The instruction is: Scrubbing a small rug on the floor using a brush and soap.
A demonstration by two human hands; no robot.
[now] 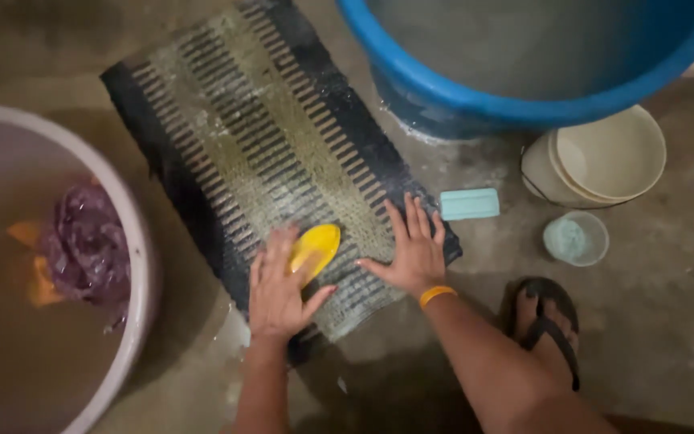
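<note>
Head view, left to right: pale basin (pixel 134 265) of murky water with purple cloth (pixel 86 245), cut off at frame edge. Left hand (pixel 279 285) curled over yellow brush (pixel 315 249), gripping it on striped mat (pixel 259 137); brush long axis slanting toward upper right. Right hand (pixel 413 249) spread flat, fingers open, pressing mat's near edge; blue tub (pixel 475 96) cropped above.

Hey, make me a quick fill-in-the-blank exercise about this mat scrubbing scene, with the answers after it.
1. The left hand holds a ____ brush on the striped mat.
2. The right hand lies ____ on the mat.
3. The tub above the mat is ____.
4. The right wrist wears an ____ band.

Answers: yellow; flat; blue; orange
</note>
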